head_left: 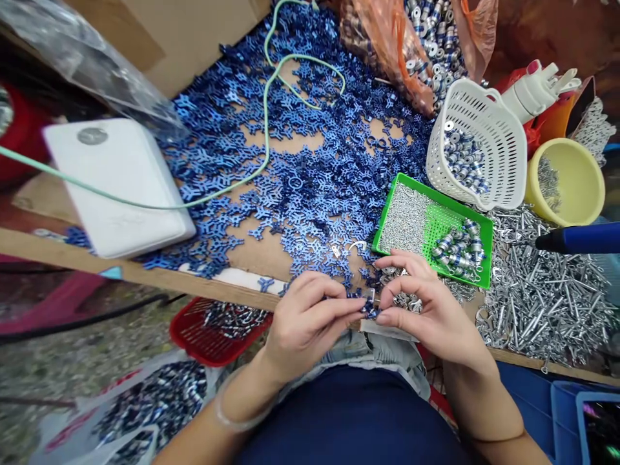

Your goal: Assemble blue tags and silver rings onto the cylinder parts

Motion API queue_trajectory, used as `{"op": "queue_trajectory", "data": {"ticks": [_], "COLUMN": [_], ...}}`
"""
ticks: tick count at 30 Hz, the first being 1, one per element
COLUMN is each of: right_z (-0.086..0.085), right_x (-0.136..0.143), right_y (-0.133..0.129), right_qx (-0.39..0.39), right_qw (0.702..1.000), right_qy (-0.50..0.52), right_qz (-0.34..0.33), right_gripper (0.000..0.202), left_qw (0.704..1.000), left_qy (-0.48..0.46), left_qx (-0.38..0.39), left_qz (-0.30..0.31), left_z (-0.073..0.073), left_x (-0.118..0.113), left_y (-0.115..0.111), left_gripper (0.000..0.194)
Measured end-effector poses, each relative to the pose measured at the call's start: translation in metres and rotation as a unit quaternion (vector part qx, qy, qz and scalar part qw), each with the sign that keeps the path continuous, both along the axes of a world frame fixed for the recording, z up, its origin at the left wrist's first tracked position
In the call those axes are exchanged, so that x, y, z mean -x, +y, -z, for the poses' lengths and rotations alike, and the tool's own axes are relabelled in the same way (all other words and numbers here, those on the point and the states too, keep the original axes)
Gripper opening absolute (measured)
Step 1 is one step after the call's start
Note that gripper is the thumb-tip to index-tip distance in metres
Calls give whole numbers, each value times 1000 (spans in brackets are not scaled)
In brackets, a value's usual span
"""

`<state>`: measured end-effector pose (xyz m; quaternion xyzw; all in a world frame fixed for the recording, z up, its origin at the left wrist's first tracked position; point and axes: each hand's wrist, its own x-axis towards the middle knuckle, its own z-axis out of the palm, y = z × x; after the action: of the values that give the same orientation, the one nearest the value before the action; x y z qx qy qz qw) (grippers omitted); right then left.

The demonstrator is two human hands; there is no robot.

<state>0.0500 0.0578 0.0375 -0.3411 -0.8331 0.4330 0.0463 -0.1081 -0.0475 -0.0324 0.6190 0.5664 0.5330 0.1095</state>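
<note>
Close to the table's front edge, my left hand pinches a small dark blue metal piece between thumb and fingers. My right hand comes at the same piece from the other side, thumb and index finger closed at it, its other fingers lifted. Whether the right fingertips grip a tiny part is too small to make out. Flat blue branched metal pieces cover the board beyond my hands. Just past my right hand sits a green tray with tiny silver parts and several silver-and-blue cylinders.
A white basket, a yellow bowl and a pile of silver pins are on the right. A white box lies left, crossed by a green cord. A red basket is below the edge. A blue pen-like object juts in.
</note>
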Motion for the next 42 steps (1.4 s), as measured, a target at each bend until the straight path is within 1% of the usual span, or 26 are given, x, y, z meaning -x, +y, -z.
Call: {"op": "queue_trajectory", "data": {"ticks": [2, 5, 9, 12, 14, 16, 17, 18, 19, 20, 21, 22, 23, 24, 25, 26, 27, 28, 31, 32, 34, 36, 38, 39, 40, 42], "right_z": [-1, -1, 0, 2, 5, 10, 13, 15, 17, 19, 20, 21, 22, 22, 23, 23, 23, 24, 22, 21, 17, 14, 13, 14, 15, 18], "right_x": [-4, -9, -14, -19, -22, -24, -26, -27, -28, -29, -30, -31, -33, -34, -35, -37, -39, -40, -45, -46, -47, -47, -46, -46, -45, -44], "right_y": [-1, -4, -9, -12, -12, -14, -15, -16, -18, -19, -21, -23, -24, -25, -26, -25, -25, -24, -18, -17, -14, -12, -11, -11, -11, -11], "right_qx": [-21, -42, -51, -41, -5, 53, 72, 69, 39, -16, -84, -152, -212, -256, -285, -303, -315, -322, -329, -332, -348, -365, -366, -359, -352, -339], "right_qw": [1000, 999, 997, 997, 998, 996, 991, 987, 984, 980, 975, 966, 955, 945, 937, 930, 926, 924, 923, 922, 916, 906, 902, 901, 902, 903], "right_qy": [-15, -21, -11, -2, 16, 66, 100, 135, 164, 182, 192, 198, 201, 202, 203, 206, 208, 207, 200, 196, 192, 200, 217, 227, 236, 247], "right_qz": [3, 12, 52, 67, 55, 41, 43, 52, 65, 73, 72, 62, 46, 29, 16, 8, 6, 4, -16, -29, -53, -69, -78, -82, -86, -90], "right_gripper": [7, 6, 8, 11, 11, 9, 10, 11, 11, 10, 8, 7, 6, 6, 7, 9, 10, 11, 12, 13, 13, 16, 20, 20, 18, 13], "left_qw": [1000, 998, 996, 996, 996, 997, 998, 998, 994, 979, 951, 911, 865, 819, 782, 758, 746, 743, 751, 747, 729, 716, 709, 699, 683, 638], "left_qy": [22, 62, 84, 86, 81, 60, 31, -19, -90, -177, -270, -355, -425, -474, -505, -520, -523, -517, -479, -473, -475, -487, -510, -526, -543, -575], "left_qx": [-4, -11, -16, -24, -32, -32, -23, -6, 23, 63, 111, 164, 213, 257, 290, 313, 330, 342, 373, 384, 403, 404, 388, 380, 375, 371], "left_qz": [19, 27, 28, 27, 30, 42, 48, 53, 60, 75, 99, 130, 164, 195, 221, 237, 246, 252, 261, 266, 284, 294, 295, 300, 313, 353], "left_z": [-3, -4, -4, -5, -6, -7, -8, -9, -10, -11, -12, -13, -15, -17, -19, -21, -22, -24, -25, -25, -23, -21, -19, -18, -17, -15], "left_x": [-5, -9, -13, -15, -16, -17, -19, -20, -22, -25, -26, -28, -29, -30, -29, -29, -28, -27, -24, -23, -22, -22, -23, -24, -25, -27], "left_y": [1, 0, -2, -3, -3, -2, -1, 0, 1, 2, 3, 5, 6, 8, 10, 11, 13, 14, 19, 20, 22, 24, 26, 26, 27, 28], "left_gripper": [20, 20, 25, 29, 30, 31, 31, 31, 29, 27, 27, 28, 28, 27, 25, 23, 22, 20, 22, 21, 19, 17, 22, 27, 31, 35]}}
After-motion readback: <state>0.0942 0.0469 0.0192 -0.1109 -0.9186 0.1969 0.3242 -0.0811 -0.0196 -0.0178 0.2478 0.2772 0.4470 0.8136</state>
